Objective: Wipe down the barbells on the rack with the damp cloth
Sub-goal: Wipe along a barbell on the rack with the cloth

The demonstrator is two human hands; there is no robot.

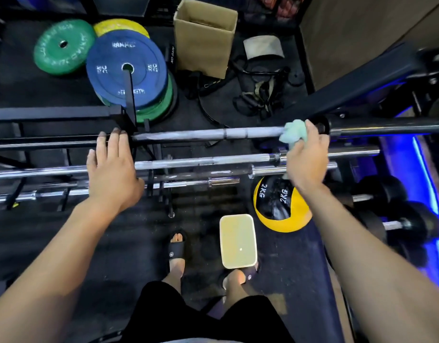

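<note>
Right hand (306, 157) grips crumpled pale-green cloth (293, 132) against top grey steel barbell (203, 133) on black rack (65, 112); left hand (113, 169) spread flat, fingers straight, over bars.

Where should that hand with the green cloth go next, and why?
Probably slide the right hand and its cloth leftward along the top barbell, toward the left hand: the cloth sits at the shaft's right end, by the collar.

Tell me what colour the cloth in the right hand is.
Pale mint green; the cloth shows best in the head view, bunched in the right hand against the top barbell.
</note>
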